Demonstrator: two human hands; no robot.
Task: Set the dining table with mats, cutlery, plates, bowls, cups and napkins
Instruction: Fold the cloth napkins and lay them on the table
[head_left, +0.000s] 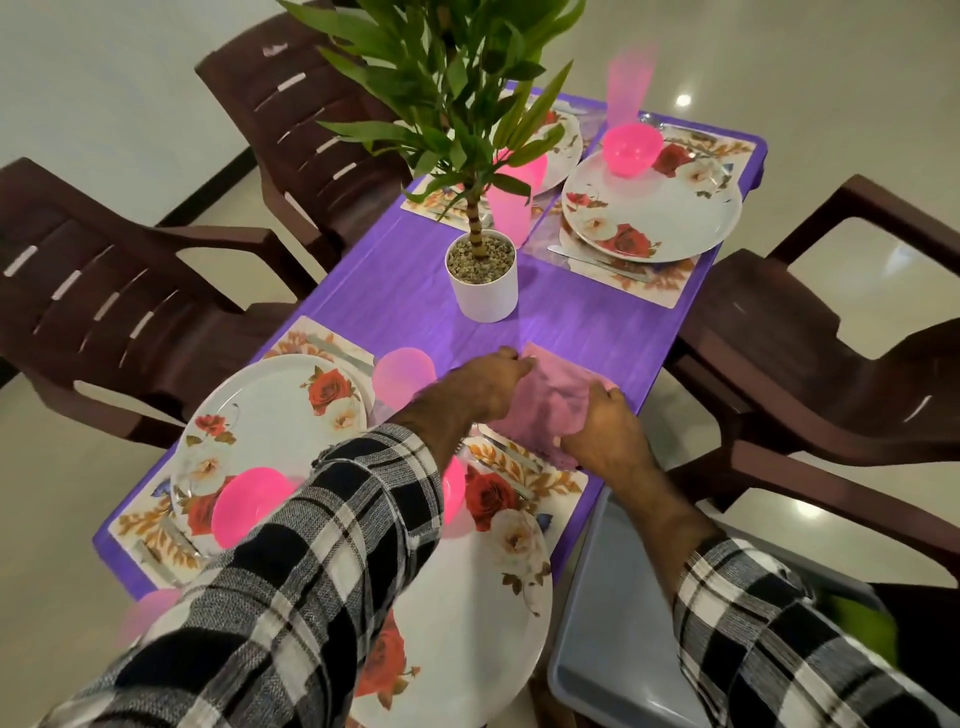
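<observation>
Head view looks down on a purple bench (405, 291) laid with four floral mats, each carrying a white rose-patterned plate. Both hands are on a pink napkin (545, 400), which lies on the bench surface at the near right, just beyond the near right mat (550, 480) and overlapping its far edge. Left hand (485, 387) grips the napkin's far left corner with curled fingers; right hand (605, 434) pinches its near right edge. Both forearms wear black-and-white checked sleeves.

Near right plate (483, 613) sits on its mat, largely covered by the left sleeve; a pink bowl (454, 488) shows only as a sliver beside that sleeve. Cutlery lies on this mat under the napkin's near edge; which pieces cannot be told. Near left plate (270, 421) carries a pink bowl (249, 506) on its near side, with a pink cup (402, 376) standing just beyond its right rim. Another pink shape at the bench's near left corner is blurred.

Far right plate (652, 208) holds a pink bowl (631, 148), with a knife (597, 262) on the mat beside the plate and a tall pink cup (628, 83) behind. Far left setting is mostly hidden by a potted plant (480, 234) in a white pot at the bench centre; a pink cup (511, 202) stands beside it.

Brown plastic chairs (119, 296) surround the bench. A grey tray (618, 623) sits at the near right, off the bench edge.
</observation>
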